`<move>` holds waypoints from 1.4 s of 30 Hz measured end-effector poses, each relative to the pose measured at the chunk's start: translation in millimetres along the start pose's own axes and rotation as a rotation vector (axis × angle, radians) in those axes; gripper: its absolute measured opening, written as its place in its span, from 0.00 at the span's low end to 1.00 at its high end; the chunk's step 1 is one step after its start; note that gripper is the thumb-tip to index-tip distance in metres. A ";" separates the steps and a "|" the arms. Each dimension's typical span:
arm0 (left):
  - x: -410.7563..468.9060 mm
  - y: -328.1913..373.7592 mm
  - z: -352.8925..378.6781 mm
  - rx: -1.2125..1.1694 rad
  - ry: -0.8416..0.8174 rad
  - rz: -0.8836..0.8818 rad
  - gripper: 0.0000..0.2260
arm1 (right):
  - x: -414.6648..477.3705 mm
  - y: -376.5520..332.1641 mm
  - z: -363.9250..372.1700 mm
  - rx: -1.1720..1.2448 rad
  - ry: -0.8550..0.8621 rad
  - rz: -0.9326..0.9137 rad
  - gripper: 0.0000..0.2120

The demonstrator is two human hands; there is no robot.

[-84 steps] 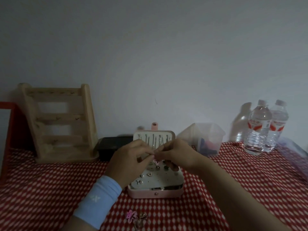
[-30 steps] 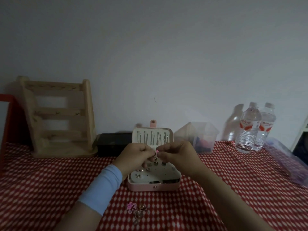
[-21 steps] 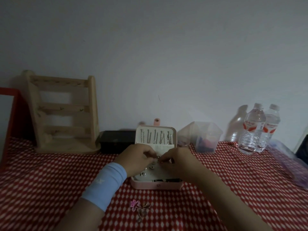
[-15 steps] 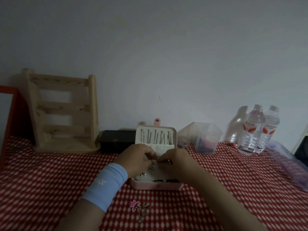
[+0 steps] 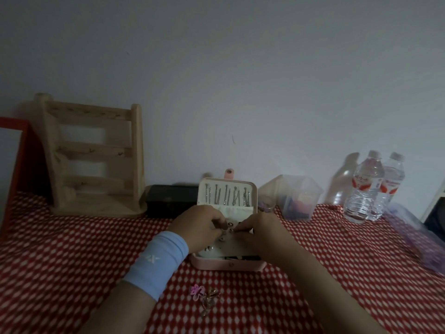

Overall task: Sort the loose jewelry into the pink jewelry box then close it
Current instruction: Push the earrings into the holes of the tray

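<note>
The pink jewelry box [image 5: 228, 264] lies open on the red checked tablecloth, its lid [image 5: 227, 194] upright with several silver pieces hanging in it. Both hands are down on the white earring panel inside. My left hand [image 5: 199, 227], with a light blue wristband, and my right hand [image 5: 257, 231] meet fingertip to fingertip over a small earring [image 5: 230, 229], which they pinch at the panel. Several studs sit in the panel. Loose jewelry, a pink flower piece [image 5: 197, 290] and small gold pieces [image 5: 210, 300], lies on the cloth in front of the box.
A wooden ladder-shaped jewelry stand [image 5: 92, 160] stands back left, a black box [image 5: 171, 200] behind the pink box, a clear plastic container [image 5: 297, 201] to its right. Two water bottles [image 5: 368, 186] stand at the back right. A purple-tinted clear item [image 5: 414, 235] lies far right.
Both hands have come down from above the box onto the earring panel, still pinching the small earring between them. The camera view has shifted slightly.
</note>
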State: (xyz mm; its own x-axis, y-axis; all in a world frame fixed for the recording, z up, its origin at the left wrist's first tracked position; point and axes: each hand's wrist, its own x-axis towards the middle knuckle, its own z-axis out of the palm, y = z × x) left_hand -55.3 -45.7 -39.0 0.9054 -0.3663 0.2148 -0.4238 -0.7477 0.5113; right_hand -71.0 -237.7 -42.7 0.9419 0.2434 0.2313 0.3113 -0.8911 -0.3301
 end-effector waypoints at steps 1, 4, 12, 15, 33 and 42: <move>-0.3 0.1 0.0 0.007 -0.002 -0.003 0.08 | 0.2 -0.3 -0.4 -0.001 -0.009 0.004 0.11; -0.5 1.5 -0.2 0.023 -0.001 0.005 0.08 | 0.7 -3.4 -3.1 -0.019 -0.028 0.000 0.11; -2.4 3.0 -1.6 0.046 -0.002 0.004 0.09 | 4.5 -9.2 -7.7 0.025 -0.089 0.033 0.10; -1.3 1.8 0.7 0.058 -0.015 0.011 0.10 | 4.8 -9.4 -9.5 0.009 -0.106 0.046 0.10; 1.2 3.5 5.3 0.138 -0.021 0.043 0.12 | 14.8 -28.1 -18.9 -0.163 -0.270 0.056 0.12; 0.2 7.6 11.0 0.251 -0.024 0.076 0.12 | 12.8 -24.2 -19.3 -0.111 -0.264 0.047 0.13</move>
State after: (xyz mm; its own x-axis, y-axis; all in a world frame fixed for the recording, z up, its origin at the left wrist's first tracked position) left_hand -58.7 -57.5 -44.2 0.8710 -0.4373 0.2239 -0.4867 -0.8303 0.2715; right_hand -68.9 -220.4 -14.1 0.9597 0.2792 -0.0327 0.2648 -0.9367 -0.2289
